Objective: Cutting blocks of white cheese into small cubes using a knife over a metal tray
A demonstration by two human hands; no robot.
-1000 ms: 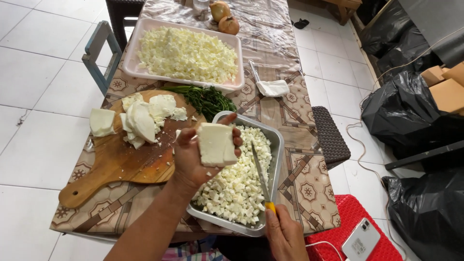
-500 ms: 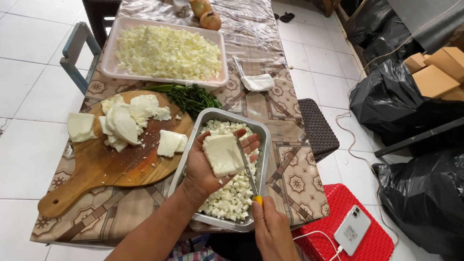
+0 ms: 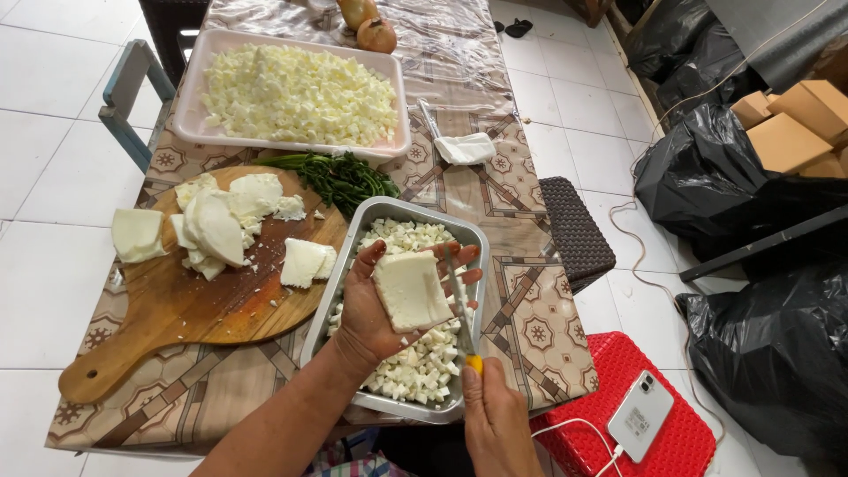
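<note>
A flat, roughly square slab of white soft cheese [image 3: 412,290], smooth and matte with rounded corners, lies on the upturned palm of the left hand [image 3: 380,305] at the centre of the frame, the fingers open and spread beneath it. The right hand [image 3: 496,415], at the lower edge, has its fingers closed around the yellow handle of a thin steel knife [image 3: 460,305], whose blade rests against the slab's right edge. Both are held over a rectangular metal tray [image 3: 355,256] holding small, crumbly white cubes. To the left lies a round wooden cutting board with a handle [image 3: 177,309], its grain reddish-brown, carrying curved white slices. Above the tray sits a bundle of dark green herbs [image 3: 340,177], and in the upper left a pale pink plastic tray [image 3: 190,106] heaped with diced white pieces.
</note>
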